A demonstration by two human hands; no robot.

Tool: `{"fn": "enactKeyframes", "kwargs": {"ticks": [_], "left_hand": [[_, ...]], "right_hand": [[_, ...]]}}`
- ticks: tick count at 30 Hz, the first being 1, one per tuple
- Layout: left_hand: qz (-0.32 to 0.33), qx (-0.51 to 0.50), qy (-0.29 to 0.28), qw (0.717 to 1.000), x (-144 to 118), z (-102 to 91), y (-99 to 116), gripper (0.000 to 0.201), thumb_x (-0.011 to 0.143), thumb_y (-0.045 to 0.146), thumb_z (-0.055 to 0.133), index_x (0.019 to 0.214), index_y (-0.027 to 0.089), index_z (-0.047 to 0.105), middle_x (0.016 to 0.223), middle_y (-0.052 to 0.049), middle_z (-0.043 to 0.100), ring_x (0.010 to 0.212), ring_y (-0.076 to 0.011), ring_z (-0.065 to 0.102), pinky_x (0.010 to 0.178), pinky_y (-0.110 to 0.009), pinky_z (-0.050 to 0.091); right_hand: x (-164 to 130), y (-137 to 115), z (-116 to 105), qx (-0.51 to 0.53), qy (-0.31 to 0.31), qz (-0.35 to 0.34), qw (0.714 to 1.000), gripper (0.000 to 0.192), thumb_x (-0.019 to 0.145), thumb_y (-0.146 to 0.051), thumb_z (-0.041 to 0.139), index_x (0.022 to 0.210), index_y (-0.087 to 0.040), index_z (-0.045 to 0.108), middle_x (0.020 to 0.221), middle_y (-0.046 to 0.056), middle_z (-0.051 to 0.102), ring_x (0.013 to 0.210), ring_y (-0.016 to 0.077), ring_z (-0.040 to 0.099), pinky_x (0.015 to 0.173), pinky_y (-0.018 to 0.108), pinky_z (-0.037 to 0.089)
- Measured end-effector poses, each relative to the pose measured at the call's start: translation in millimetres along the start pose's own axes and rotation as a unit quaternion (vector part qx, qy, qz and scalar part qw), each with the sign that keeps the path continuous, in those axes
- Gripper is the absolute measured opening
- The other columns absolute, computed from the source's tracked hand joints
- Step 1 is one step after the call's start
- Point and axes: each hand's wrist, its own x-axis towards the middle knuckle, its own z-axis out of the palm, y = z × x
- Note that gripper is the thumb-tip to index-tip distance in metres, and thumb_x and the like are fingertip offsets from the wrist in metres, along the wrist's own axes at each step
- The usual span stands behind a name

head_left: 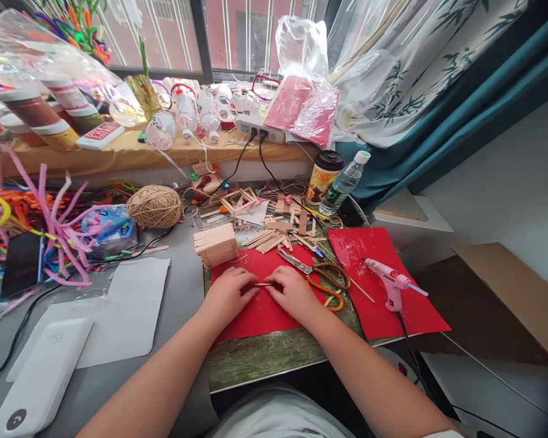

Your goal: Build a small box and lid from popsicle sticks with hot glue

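My left hand [228, 293] and my right hand [293, 293] rest on a red sheet [265, 316] and together pinch a thin wooden stick [262, 284] between their fingertips. Just behind my left hand stands a small box built from popsicle sticks [215, 244]. Orange-handled scissors [317, 275] lie right beside my right hand. A pink hot glue gun [391, 284] stands on a second red sheet [393, 304] further right, with its cord running off the table edge.
Loose popsicle sticks [278, 234] and stick frames [240, 201] litter the table behind. A twine ball [154, 207], pipe cleaners [59, 225], a phone [22, 263], white paper [123, 310] and a white power bank [41, 377] lie left. A coffee cup [324, 176] and water bottle [344, 182] stand at the back right.
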Motion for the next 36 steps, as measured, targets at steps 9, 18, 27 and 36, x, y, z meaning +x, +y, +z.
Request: {"fn": "enactKeyframes", "kwargs": {"ticks": [9, 18, 27, 36], "left_hand": [[0.008, -0.007, -0.004, 1.000, 0, 2.2, -5, 0.016, 0.097, 0.029, 0.062, 0.098, 0.025, 0.077, 0.097, -0.005, 0.075, 0.092, -0.0221, 0.064, 0.084, -0.036, 0.051], [0.035, 0.047, -0.010, 0.998, 1, 1.2, 1, 0.020, 0.100, 0.026, 0.056, 0.107, 0.025, 0.075, 0.102, -0.006, 0.075, 0.095, -0.0227, 0.064, 0.086, -0.036, 0.051], [0.045, 0.053, 0.001, 0.998, 2, 4.8, 4, 0.023, 0.101, 0.021, 0.051, 0.109, 0.023, 0.073, 0.104, -0.008, 0.073, 0.097, -0.0232, 0.065, 0.090, -0.037, 0.052], [0.038, 0.036, -0.009, 0.999, 2, 1.8, 5, 0.020, 0.099, 0.024, 0.056, 0.107, 0.024, 0.075, 0.102, -0.007, 0.073, 0.096, -0.0236, 0.064, 0.087, -0.037, 0.052]], "right_hand": [[-3, 4, -2, -0.018, 0.005, -0.023, 1.000, 0.010, 0.092, -0.013, 0.071, 0.095, -0.021, 0.078, 0.089, 0.004, 0.068, 0.087, 0.0194, 0.065, 0.081, 0.032, 0.054], [-2, 6, 0, -0.037, 0.006, -0.041, 0.998, 0.014, 0.101, -0.020, 0.062, 0.102, -0.020, 0.076, 0.095, 0.008, 0.070, 0.094, 0.0226, 0.064, 0.090, 0.037, 0.054], [-2, 8, 0, -0.050, 0.010, -0.060, 0.997, 0.015, 0.101, -0.016, 0.060, 0.106, -0.020, 0.073, 0.099, 0.008, 0.071, 0.096, 0.0224, 0.064, 0.093, 0.037, 0.054], [-3, 4, 1, -0.043, 0.016, -0.055, 0.997, 0.018, 0.099, -0.013, 0.058, 0.103, -0.020, 0.075, 0.099, 0.010, 0.072, 0.096, 0.0241, 0.065, 0.092, 0.040, 0.055]]}}
